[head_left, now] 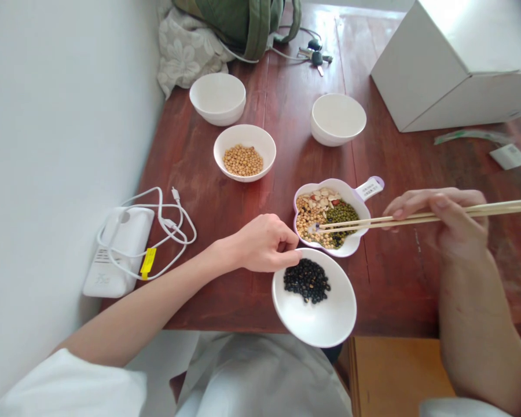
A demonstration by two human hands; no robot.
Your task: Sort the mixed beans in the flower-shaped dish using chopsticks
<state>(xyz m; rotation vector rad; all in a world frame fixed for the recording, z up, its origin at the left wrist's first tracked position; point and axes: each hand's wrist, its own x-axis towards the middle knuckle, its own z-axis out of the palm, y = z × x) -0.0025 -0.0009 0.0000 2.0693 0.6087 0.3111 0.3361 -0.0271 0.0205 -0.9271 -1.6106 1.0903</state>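
Right hand (449,217): fingers closed around a pair of long pale wooden chopsticks (377,220), thick ends sticking out past the thumb side, tips down in a shallow white flower-shaped dish with a lilac rim (349,247). The dish sits well ahead of those fingertips, bridged only by the sticks; its short white-and-lilac labelled handle (370,188) points up and away, nearer the fingers. Small dark-and-pale bit at the tips — too blurred to tell if it's pinched. Dish contents in patches: round yellow beans (304,211), small green beans (344,215), pale flat pieces (325,198) along the far side. Left hand (267,243): fingers curled, thumb over the far-left rim of a round white bowl (319,324), gripping it there; knuckles just beside the dish. Bowl is tilted, overhangs the near table edge, small shiny black beans (306,281) pooled under the thumb. Further out: white bowl with yellow beans (267,147) beyond the left hand, plain white bowl (217,99) behind that, another white bowl (338,119) past the dish. Left edge — white power bank (113,263) with a looped white cable (184,240). Far side: green fabric bag (234,20), keys (316,58), big white box (434,75). All on a reddish-brown wooden table (395,295).
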